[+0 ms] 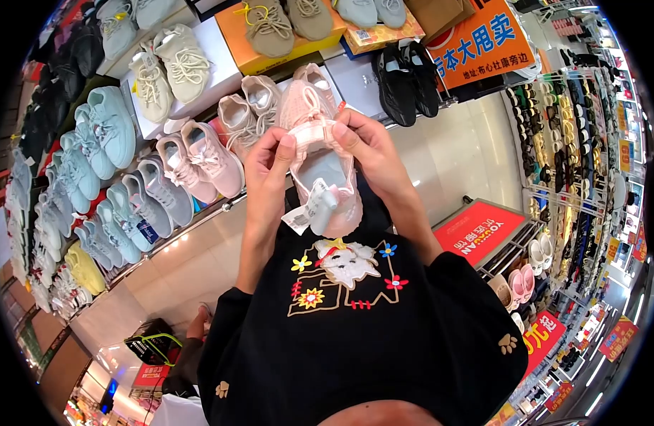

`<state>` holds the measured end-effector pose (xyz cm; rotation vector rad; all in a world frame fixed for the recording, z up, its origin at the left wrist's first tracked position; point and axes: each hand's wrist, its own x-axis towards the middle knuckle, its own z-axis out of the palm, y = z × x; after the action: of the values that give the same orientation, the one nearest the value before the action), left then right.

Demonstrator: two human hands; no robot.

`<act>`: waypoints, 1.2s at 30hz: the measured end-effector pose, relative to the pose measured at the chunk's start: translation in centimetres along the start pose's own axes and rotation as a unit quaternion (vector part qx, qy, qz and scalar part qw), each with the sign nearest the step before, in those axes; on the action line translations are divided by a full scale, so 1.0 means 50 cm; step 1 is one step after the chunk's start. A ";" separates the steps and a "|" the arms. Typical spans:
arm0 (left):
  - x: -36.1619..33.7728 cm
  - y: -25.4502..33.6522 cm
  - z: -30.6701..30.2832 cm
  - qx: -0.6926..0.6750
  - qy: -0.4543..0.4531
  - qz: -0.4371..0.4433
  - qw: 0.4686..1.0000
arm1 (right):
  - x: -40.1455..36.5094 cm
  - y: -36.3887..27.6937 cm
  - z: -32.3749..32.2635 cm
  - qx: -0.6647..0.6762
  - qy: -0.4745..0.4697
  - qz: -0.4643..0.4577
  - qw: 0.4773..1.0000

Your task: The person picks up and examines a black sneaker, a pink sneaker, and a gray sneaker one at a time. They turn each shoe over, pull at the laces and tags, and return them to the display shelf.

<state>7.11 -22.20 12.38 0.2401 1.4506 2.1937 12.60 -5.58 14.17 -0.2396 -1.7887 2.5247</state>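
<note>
A pale pink sneaker (348,213) is held up in front of my chest, its opening toward me and its laces on the far side. My left hand (268,153) pinches the left side of the shoe's tongue between thumb and fingers. On the right side of the same tongue, my right hand (369,145) is closed in a like grip. A white paper tag (297,220) and a clear plastic piece hang at the heel end. The inside of the shoe shows a light grey insole.
Pink sneakers (212,160), light blue sneakers (112,128) and beige sneakers (181,65) stand on the display to the left and ahead. Black shoes (405,82) sit beside an orange sign (483,42). At right are a red sign (476,231) and slipper racks (565,135). Another person's leg (197,323) shows lower left.
</note>
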 end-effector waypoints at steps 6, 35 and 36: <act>-0.003 0.014 0.005 -0.010 -0.003 0.001 1.000 | 0.004 -0.014 0.002 -0.022 -0.014 0.002 1.000; -0.014 0.024 0.025 0.150 0.031 0.109 0.982 | -0.019 -0.020 0.015 -0.128 0.036 -0.074 0.988; -0.014 0.026 0.027 0.161 0.028 0.129 0.978 | -0.021 -0.016 0.015 -0.129 0.038 -0.088 0.987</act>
<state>7.85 -21.83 14.22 0.5053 1.8970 2.1640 13.51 -6.13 15.29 -0.1752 -2.0060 2.1376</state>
